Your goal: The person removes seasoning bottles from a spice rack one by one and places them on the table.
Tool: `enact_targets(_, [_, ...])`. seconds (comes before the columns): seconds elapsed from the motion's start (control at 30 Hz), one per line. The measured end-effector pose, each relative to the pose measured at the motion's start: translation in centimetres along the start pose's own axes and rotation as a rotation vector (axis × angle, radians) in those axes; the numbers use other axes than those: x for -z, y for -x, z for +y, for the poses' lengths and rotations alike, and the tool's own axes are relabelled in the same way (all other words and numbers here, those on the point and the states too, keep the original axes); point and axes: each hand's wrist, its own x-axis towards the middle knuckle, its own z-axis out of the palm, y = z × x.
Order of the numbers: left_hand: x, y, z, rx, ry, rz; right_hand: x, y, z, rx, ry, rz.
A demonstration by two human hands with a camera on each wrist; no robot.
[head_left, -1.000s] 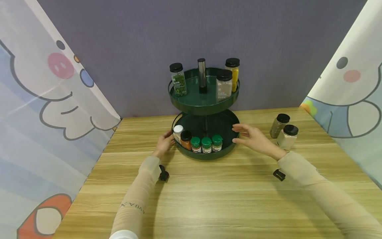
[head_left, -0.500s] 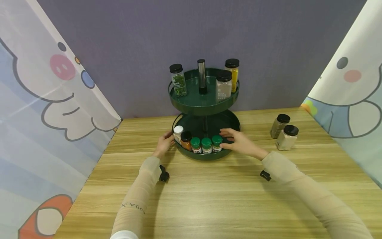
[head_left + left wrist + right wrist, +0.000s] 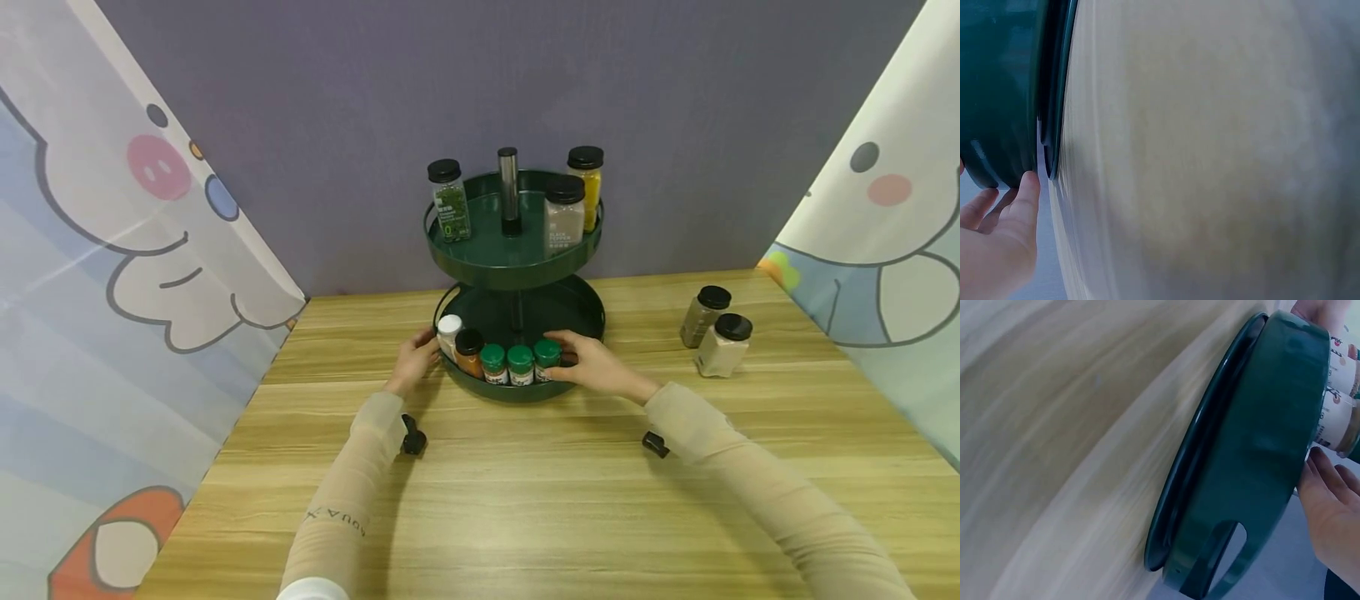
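Observation:
A two-tier dark green tray stand (image 3: 487, 275) rises from the table. My left hand (image 3: 412, 363) touches the left outer wall of its lower tier; in the left wrist view the fingertips (image 3: 1030, 181) meet that wall. My right hand (image 3: 592, 363) reaches over the front right rim, thumb and fingers on either side of a green-lidded spice jar (image 3: 547, 353). In the right wrist view, the fingers come up to this jar (image 3: 1335, 419) from below. Two more green-lidded jars (image 3: 493, 359), a black-lidded orange jar (image 3: 469, 358) and a white-lidded jar (image 3: 450, 333) line the tray's front left.
The upper tier carries a jar of green herbs (image 3: 452, 208), a black pepper jar (image 3: 564, 221) and a yellow jar (image 3: 590, 187). Two black-lidded jars (image 3: 703, 318) stand on the table (image 3: 525, 492) to the right. A grey wall (image 3: 360, 150) rises behind.
My right hand has moved left from the tray's right rim to the rightmost green-lidded jar, and its thumb now overlaps the jar's front. My left hand has stayed at the tray.

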Motion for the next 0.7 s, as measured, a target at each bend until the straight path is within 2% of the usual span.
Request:
enact_targets(0.13, [-0.1,-0.1,0.0,-0.004,0.003,0.001,-0.4,-0.3,0.0,-0.016,0.001,-0.011])
enact_targets(0.47, [-0.1,-0.1,0.0,0.008,0.011,0.0,-0.9,-0.7,0.3,0.036,0.125,0.015])
enact_targets(0.7, [-0.1,-0.1,0.1,0.007,0.022,0.007,-1.1,-0.9,0.5,0.043,0.152,0.031])
